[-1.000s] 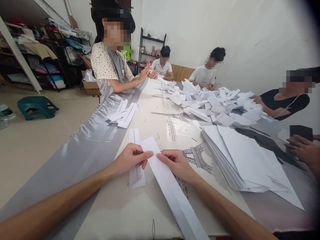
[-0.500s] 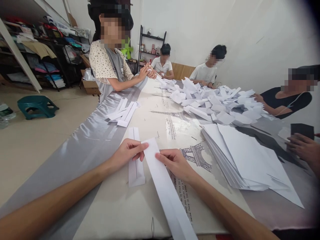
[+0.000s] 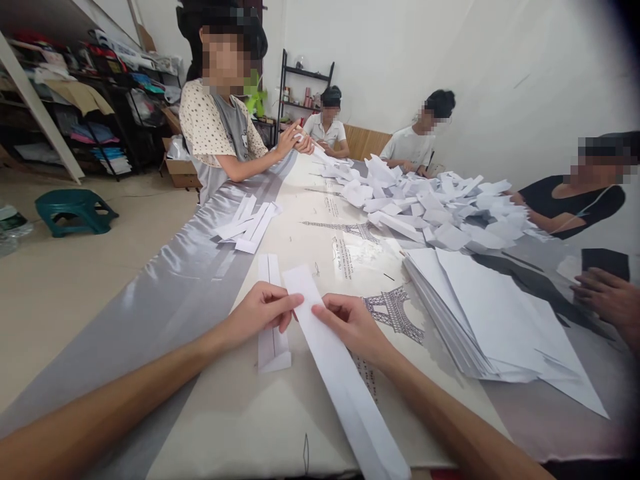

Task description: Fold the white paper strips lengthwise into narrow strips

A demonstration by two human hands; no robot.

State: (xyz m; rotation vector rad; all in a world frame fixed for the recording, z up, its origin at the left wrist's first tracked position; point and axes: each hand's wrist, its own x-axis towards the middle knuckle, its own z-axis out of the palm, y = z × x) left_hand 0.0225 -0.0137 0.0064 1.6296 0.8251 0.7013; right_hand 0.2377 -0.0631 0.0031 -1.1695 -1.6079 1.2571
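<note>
A long white folded paper strip (image 3: 345, 393) slants from the front edge of the table up to my two hands. My left hand (image 3: 267, 308) pinches its left side close to the far end, thumb on top. On the opposite side my right hand (image 3: 350, 323) grips it, also thumb on top, with the other fingers hidden beneath. Under and behind my left hand, another folded paper piece (image 3: 274, 357) with a dark line down its middle lies on the printed tablecloth (image 3: 240, 427).
To the right lies a stack of white paper sheets (image 3: 490, 313). Beyond it rises a heap of folded papers (image 3: 425, 200); several folded strips (image 3: 250, 223) rest at left. Co-workers sit or stand around the table. A green stool (image 3: 75, 212) is on the floor.
My left hand has slid slightly down and right along the strip's edge, so more of the strip's far end shows beyond my thumbs. The strip's near end has shifted right.
</note>
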